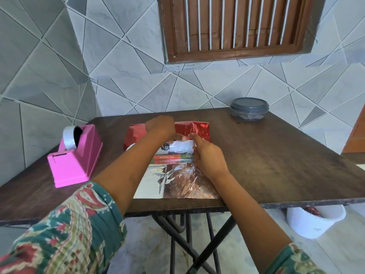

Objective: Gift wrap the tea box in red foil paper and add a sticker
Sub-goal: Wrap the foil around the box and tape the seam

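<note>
Dark wooden tabletop (266, 155) on crossed metal legs, set against a wall of grey angular tiles (59, 56) under a brown slatted shutter (237, 26). Red foil paper (177, 180) spread at the near centre, silver underside up toward the front edge, its far part lifted red side out and folded over the back of the tea box (173, 153). Tea box lying flat on the paper at mid-table, white face with "ASSAM TEA" label uppermost, mirrored in the foil just in front. Pink tape dispenser (75, 157) with its roll of tape, well apart at the left edge. White bucket (316, 222) on the floor under the right front corner. Grey lidded round container (249, 108) at the far right. Left hand (161, 126) laid over the raised red fold, thumb and fingers pinching its edge down onto the box top. Right hand (209, 155) at the box's right end, fingertips closed on the same foil edge, touching the left thumb. Patterned green sleeves (75, 230) at both forearms.
</note>
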Demonstrator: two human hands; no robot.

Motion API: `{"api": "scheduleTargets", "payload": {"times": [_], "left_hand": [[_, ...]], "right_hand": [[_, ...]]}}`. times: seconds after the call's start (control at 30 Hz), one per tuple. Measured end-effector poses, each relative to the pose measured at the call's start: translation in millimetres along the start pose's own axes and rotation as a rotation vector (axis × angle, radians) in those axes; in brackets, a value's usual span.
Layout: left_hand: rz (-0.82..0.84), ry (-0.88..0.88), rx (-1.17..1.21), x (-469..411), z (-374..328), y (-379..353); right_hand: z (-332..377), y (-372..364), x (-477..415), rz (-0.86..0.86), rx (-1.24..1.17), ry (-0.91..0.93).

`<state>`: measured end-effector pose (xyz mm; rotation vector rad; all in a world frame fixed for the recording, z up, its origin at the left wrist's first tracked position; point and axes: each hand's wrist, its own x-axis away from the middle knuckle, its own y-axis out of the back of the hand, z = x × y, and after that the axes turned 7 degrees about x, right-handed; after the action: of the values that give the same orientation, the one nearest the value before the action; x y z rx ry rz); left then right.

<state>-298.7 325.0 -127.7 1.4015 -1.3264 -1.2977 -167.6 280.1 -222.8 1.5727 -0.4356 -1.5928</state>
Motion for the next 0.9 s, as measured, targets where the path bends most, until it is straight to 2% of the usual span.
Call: {"api": "scheduleTargets", "payload": {"times": [0.33,0.43,0.5,0.63,0.73,0.9], "left_hand": [[0.052,0.097,0.08,3.2,44.3,8.2],[-0.008,0.088,0.033,11.8,51.3,14.2],[-0.121,-0.026,0.133,17.5,51.8,12.2],[-0.284,-0.374,0.483,30.8,45.1,-17.3],[-0.368,-0.512,0.511,27.1,41.3,-41.1],[-0.398,-0.549,0.382,21.5,39.6,-54.2]], "right_hand": [[-2.9,-8.1,-2.2,0.007,-0.026,-0.031],[-1.8,-6.8,-1.9,0.014,-0.03,-0.04],[-1.7,-5.5,-1.4,0.023,-0.041,-0.054],[0.1,-2.8,-1.4,0.031,-0.052,-0.061],[0.3,-3.8,-0.9,0.014,-0.045,-0.051],[-1.5,-7.3,-1.7,-0.027,-0.039,-0.03]]}}
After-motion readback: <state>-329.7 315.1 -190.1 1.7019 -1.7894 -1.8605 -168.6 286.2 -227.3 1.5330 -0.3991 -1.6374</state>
